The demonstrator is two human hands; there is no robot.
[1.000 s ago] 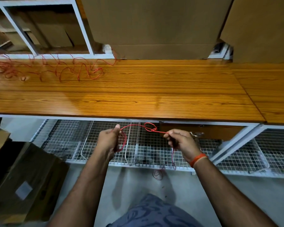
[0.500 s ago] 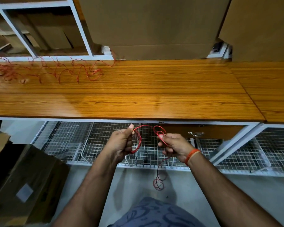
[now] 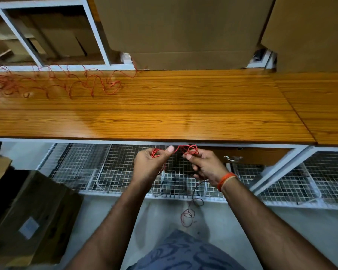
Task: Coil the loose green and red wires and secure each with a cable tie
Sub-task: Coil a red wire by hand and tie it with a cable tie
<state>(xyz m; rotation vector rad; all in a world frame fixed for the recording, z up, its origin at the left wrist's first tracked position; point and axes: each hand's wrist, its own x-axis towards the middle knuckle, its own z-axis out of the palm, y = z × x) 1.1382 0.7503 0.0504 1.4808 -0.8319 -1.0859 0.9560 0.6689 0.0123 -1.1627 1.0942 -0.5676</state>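
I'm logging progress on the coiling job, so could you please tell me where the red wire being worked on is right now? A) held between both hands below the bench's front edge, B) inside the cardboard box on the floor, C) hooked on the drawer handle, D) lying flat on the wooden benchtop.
A: the left hand and right hand both grip the red wire in front of the wire-mesh shelf, its tail hanging toward the floor.
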